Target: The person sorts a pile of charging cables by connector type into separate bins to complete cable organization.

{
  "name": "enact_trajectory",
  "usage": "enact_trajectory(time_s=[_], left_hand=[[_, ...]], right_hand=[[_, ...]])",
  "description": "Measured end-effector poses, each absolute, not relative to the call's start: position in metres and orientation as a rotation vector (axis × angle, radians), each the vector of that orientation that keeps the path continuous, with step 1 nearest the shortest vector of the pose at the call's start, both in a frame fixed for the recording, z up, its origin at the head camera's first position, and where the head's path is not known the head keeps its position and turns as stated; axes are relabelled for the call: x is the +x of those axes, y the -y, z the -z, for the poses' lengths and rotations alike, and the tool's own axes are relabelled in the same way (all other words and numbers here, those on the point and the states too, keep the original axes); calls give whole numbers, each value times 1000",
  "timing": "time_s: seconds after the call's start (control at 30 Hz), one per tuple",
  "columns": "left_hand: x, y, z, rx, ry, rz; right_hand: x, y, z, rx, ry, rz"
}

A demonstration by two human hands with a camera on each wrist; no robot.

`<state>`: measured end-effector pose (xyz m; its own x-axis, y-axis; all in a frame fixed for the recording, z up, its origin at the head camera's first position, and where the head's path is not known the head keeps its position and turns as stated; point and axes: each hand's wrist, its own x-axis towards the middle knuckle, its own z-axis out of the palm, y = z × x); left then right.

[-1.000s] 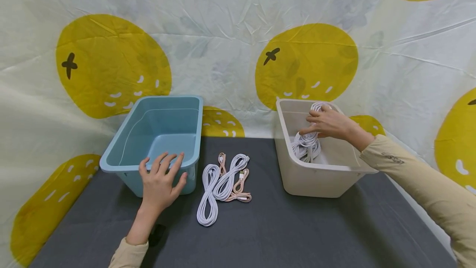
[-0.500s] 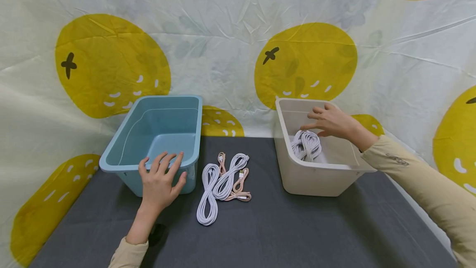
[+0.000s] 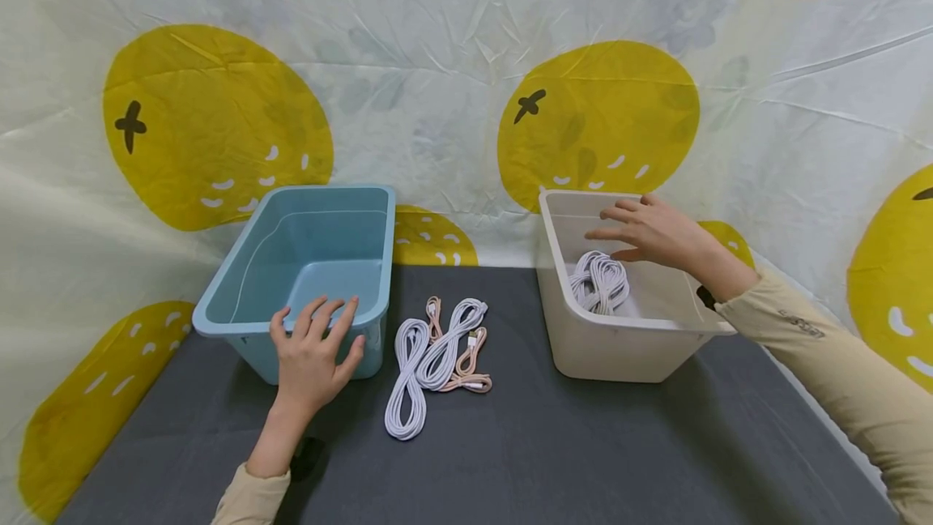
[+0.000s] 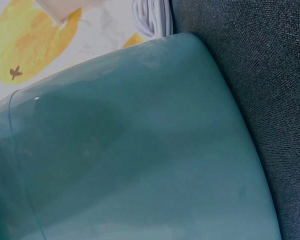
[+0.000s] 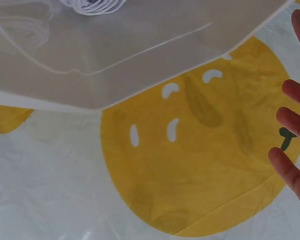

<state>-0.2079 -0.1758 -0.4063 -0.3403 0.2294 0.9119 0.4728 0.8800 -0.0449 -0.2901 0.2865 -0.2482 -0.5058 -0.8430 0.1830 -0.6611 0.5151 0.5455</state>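
Spread fingers of my right hand (image 3: pixel 659 237) hover over the beige bin (image 3: pixel 608 355), holding nothing. Below them, coiled white cables (image 3: pixel 600 282) lie on the bin's floor; the right wrist view catches part of a white coil (image 5: pixel 97 5) there. My left hand (image 3: pixel 309 363) is at the near rim of the blue bin (image 3: pixel 240 266), fingers spread and loosely bent; whether they touch the rim I cannot tell. Between the bins, two white cables (image 3: pixel 406 383) lie looped on the table, partly over several pink cables (image 3: pixel 470 355). The blue bin's outer wall (image 4: pixel 150 145) fills the left wrist view.
A dark grey cloth (image 3: pixel 510 452) covers the table under both bins. Behind and at the sides hangs a pale curtain (image 3: pixel 437 104) printed with large yellow fruit. The two bins stand apart, with the loose cables nearer the blue one.
My right hand has let go of a white cable coil, which now lies in the beige bin. The hand has risen slightly and its fingers have spread. My left hand has stayed put.
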Motion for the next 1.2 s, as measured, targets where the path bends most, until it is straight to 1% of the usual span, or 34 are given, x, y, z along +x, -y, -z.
enact_trajectory(time_s=[0.33, 0.73, 0.93, 1.2], left_hand=[[-209, 176, 406, -517, 1925, 273], [-209, 175, 407, -519, 1926, 274], [-209, 175, 407, -518, 1930, 276], [-209, 176, 406, -517, 1928, 274]], right_hand=[[-272, -267, 243, 1193, 2349, 460], [-248, -240, 250, 1224, 2303, 416], [-239, -227, 257, 1203, 2290, 400], [-226, -209, 276, 1192, 2290, 330]])
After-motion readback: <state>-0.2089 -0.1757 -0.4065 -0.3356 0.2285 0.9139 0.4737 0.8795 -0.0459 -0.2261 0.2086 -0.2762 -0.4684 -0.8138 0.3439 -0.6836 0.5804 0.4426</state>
